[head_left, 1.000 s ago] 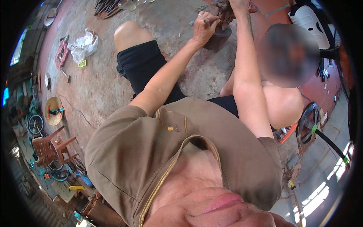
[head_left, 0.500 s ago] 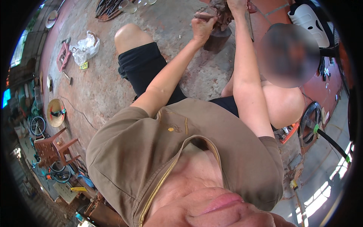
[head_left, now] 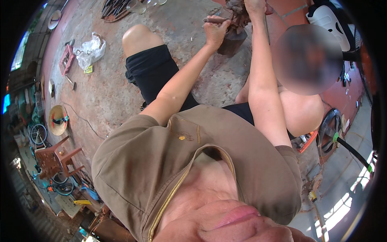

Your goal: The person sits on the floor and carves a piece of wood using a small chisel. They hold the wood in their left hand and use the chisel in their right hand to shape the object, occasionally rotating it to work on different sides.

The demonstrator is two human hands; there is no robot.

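Note:
Near the top edge my left hand [head_left: 215, 33] is closed around a brown stick-like tool [head_left: 213, 19], whose working end I cannot make out. It is right beside a dark brown piece of rough, carved-looking wood [head_left: 238, 14]. Below that piece stands a dark block [head_left: 231, 43]; I cannot tell whether the two are one. My right hand [head_left: 254, 6] is at the right side of the carved piece, and the upper edge cuts off its fingers. Whether it grips the piece cannot be seen.
Many dark rods [head_left: 117, 9] lie on a round tray by glass jars [head_left: 136, 6]. On the left floor are a white plastic bag [head_left: 90, 52], a pink basket [head_left: 66, 60], a hammer [head_left: 70, 82] and a straw hat [head_left: 59, 120]. A black fan [head_left: 330, 131] stands at right.
My left hand and the brown tool have shifted slightly left and down. My right hand stays by the carved piece. The surroundings have moved a little with the view.

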